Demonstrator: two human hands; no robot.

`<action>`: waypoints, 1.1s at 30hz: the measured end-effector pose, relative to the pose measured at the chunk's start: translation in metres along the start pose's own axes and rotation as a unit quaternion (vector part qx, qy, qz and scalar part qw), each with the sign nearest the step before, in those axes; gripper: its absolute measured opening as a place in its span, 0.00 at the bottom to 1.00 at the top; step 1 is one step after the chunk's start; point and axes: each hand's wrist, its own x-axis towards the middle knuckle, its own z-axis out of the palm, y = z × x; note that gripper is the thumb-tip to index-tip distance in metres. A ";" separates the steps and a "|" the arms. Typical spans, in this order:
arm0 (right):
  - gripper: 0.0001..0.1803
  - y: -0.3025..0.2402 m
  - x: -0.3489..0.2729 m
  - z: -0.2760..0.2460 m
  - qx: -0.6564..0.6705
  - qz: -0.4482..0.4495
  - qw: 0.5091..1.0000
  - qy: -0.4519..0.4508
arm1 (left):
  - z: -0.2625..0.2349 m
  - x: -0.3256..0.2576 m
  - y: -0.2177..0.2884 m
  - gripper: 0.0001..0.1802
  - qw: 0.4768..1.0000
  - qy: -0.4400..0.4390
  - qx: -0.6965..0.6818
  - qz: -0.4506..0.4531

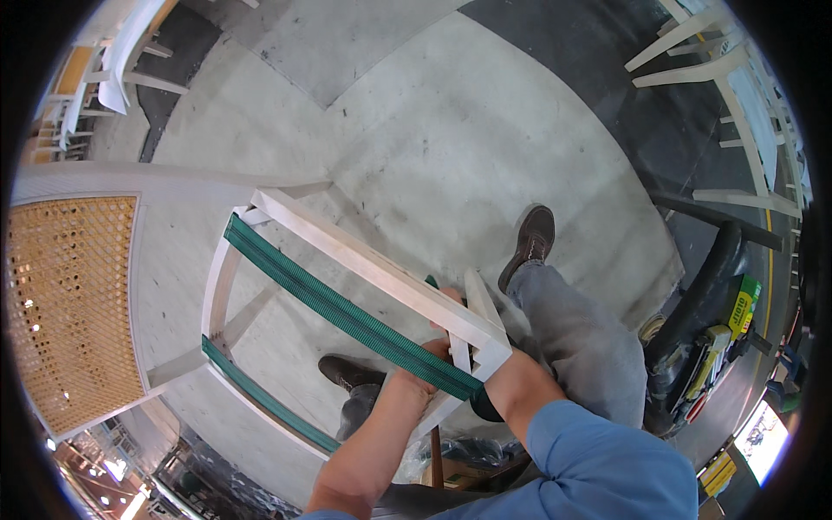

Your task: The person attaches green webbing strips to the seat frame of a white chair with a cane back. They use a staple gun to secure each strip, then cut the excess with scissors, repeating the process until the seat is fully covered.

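Over your hands (439,348), opening and hold impossible to tell, pliant-looking green webbing (334,306) spans a stiff-looking chair frame (373,267); grasp its rails (217,286).

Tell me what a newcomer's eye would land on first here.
First, the long green strap slanting across the pale wooden seat frame in the middle, with a second green strap along the frame's lower-left side. Next, the tan woven panel in the chair back at the far left. Then the blue sleeve at the lower right.
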 end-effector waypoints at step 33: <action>0.26 -0.330 -0.454 -0.233 -0.504 -0.352 0.717 0.329 | 0.086 -0.028 0.133 0.23 0.941 0.017 0.033 0.337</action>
